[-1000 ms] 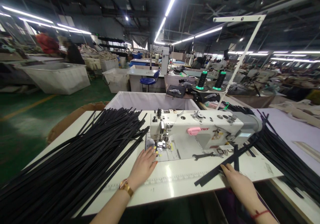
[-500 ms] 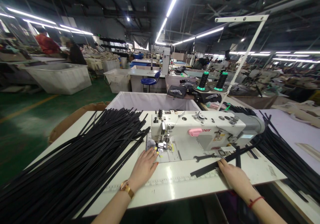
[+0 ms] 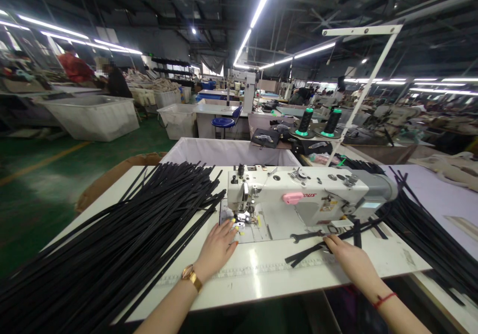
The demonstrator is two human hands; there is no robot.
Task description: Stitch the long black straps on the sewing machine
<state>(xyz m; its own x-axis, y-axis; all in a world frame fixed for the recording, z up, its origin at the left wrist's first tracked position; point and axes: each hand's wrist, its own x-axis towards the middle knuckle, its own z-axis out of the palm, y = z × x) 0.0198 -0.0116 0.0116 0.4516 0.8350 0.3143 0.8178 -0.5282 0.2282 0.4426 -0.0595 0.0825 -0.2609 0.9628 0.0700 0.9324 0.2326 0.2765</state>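
My left hand point(image 3: 216, 247) lies flat on the white table point(image 3: 261, 274), fingertips just in front of the needle of the white sewing machine point(image 3: 298, 199). It holds nothing and wears a gold watch on the wrist. My right hand point(image 3: 351, 260) rests on the table in front of the machine's arm, its fingertips gripping a black strap point(image 3: 304, 253). The strap runs from the table's middle back toward the right. A large pile of black straps point(image 3: 112, 244) covers the table's left half.
A second heap of black straps point(image 3: 421, 229) lies right of the machine. A dark wrench point(image 3: 304, 235) sits on the machine bed. A white fabric bin point(image 3: 224, 151) stands behind the table, with two thread cones point(image 3: 304, 120) beyond. People work at the far left.
My right hand has slid left and toward the machine, dragging the black strap with it. My left hand has stayed by the needle.
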